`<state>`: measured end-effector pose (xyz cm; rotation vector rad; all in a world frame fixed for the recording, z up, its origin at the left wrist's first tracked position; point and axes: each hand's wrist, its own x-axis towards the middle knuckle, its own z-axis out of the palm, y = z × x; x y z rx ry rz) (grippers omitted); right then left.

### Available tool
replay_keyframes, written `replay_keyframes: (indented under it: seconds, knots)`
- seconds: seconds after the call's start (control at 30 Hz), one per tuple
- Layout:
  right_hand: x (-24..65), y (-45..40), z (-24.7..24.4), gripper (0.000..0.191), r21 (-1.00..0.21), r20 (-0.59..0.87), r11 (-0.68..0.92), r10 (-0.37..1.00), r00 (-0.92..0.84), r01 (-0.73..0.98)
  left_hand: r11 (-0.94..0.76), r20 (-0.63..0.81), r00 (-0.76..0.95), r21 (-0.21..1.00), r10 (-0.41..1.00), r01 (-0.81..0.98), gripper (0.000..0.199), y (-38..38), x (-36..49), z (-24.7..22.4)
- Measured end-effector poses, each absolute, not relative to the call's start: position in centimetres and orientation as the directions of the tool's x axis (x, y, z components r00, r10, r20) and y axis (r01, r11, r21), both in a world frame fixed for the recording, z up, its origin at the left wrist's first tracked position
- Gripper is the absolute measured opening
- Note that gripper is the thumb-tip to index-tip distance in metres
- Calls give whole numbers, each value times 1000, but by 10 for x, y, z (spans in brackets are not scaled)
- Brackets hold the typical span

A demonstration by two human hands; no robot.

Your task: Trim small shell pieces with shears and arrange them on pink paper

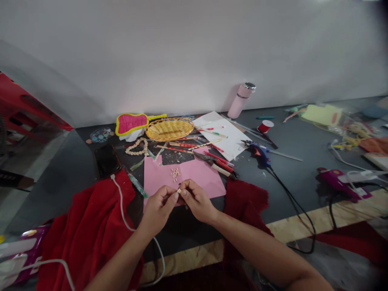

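Above the near edge of a pink paper sheet (206, 182), my left hand (160, 205) and my right hand (197, 203) meet fingertip to fingertip. Pinched between them is a small pale piece (179, 190), too small to tell its kind. A little pile of similar pale pieces (175, 174) lies on the sheet just beyond my fingers. Red-handled cutters (220, 165) rest across the sheet's right side. Back left of it lies a heart-shaped ring of pale beads or pieces (137, 148).
Behind the sheet are decorated sticks (182, 144), a yellow woven basket (169, 129) and white paper (233, 141). A corded glue gun (259, 154), thread spool (265, 126) and pink bottle (240, 101) stand to the right. A phone (106, 161) and red cloth (91, 218) lie left.
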<state>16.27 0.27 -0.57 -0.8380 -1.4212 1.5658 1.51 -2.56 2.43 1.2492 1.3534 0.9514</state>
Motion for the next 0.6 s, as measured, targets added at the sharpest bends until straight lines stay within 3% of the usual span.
replay_keyframes:
  seconds: [0.17,0.27,0.37,0.43,0.6]
  knots:
    - [163,3,-8,19,-988,95,32,890,-446,-148,107,-122,55,969,991,222,17,-25,13,24]
    - [170,13,-11,10,-976,172,213,878,-447,44,97,-109,31,962,994,256,15,-23,10,23]
    - [180,30,-18,6,-822,259,446,846,-467,353,126,-119,-42,962,992,243,16,-20,8,23]
    - [185,38,-22,9,-713,256,499,839,-479,492,151,-135,-89,969,987,196,19,-18,7,22]
    - [188,45,-22,19,-637,274,531,834,-479,559,157,-142,-109,976,984,149,22,-15,5,19]
